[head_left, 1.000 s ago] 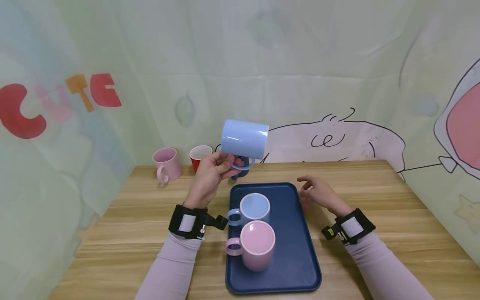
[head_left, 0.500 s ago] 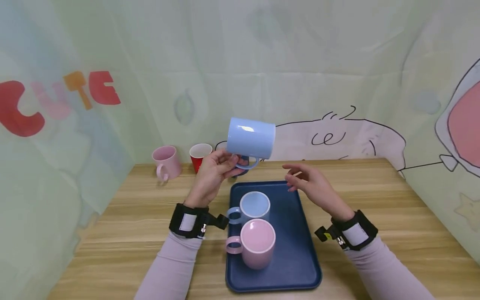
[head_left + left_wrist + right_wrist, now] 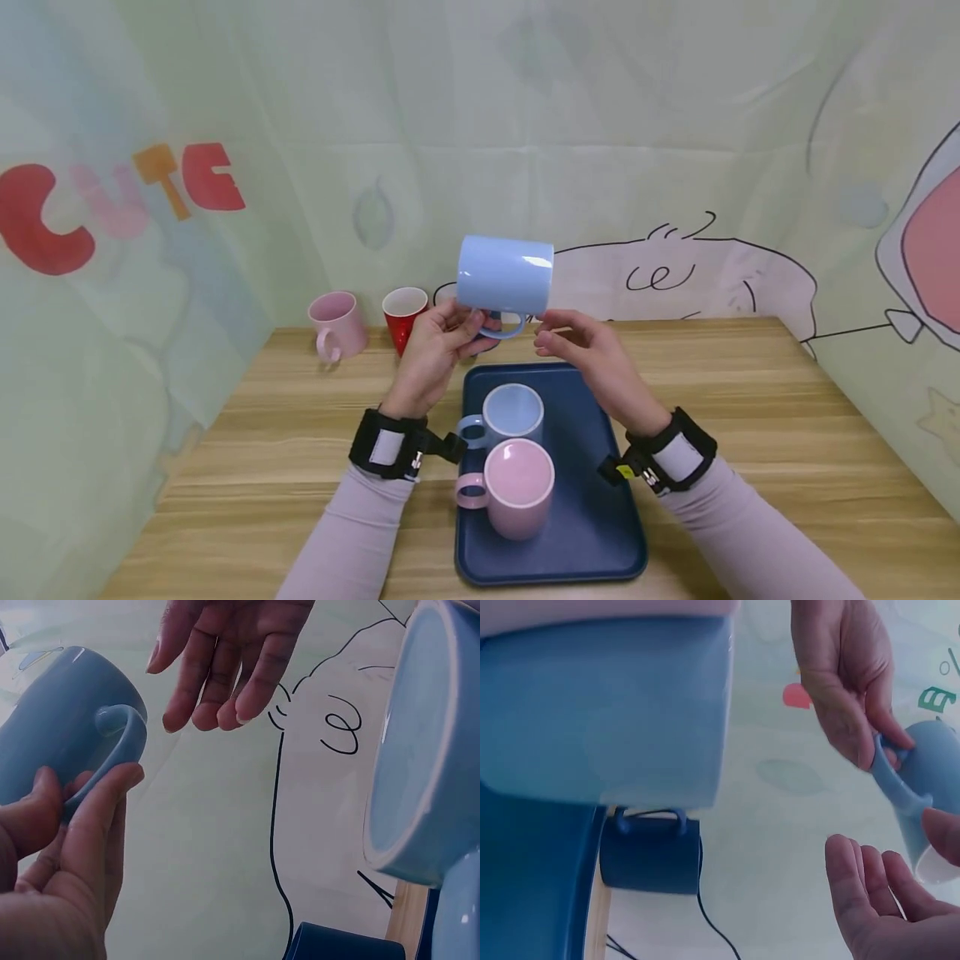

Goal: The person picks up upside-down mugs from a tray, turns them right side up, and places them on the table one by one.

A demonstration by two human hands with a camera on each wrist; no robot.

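A light blue mug (image 3: 504, 275) is held up on its side above the tray's far end. My left hand (image 3: 429, 358) pinches its handle between thumb and fingers, and the handle points downward. Close by the mug's right end is my right hand (image 3: 600, 362), its fingers loosely bent and holding nothing. In the left wrist view a gap shows between the right hand (image 3: 232, 660) and the mug (image 3: 71, 720). On the dark blue tray (image 3: 592, 508) stand another light blue mug (image 3: 513, 412) and, nearer, a pink mug (image 3: 517, 500), handles to the left.
At the table's (image 3: 300, 467) back left stand a pink mug (image 3: 339, 325) and a red cup (image 3: 405, 317) with a white inside. A dark blue mug (image 3: 651, 855) behind the raised mug is mostly hidden in the head view. A printed cloth (image 3: 637, 125) hangs behind.
My right hand has risen from beside the tray and come left toward the raised mug. The left hand has carried that mug slightly to the right.
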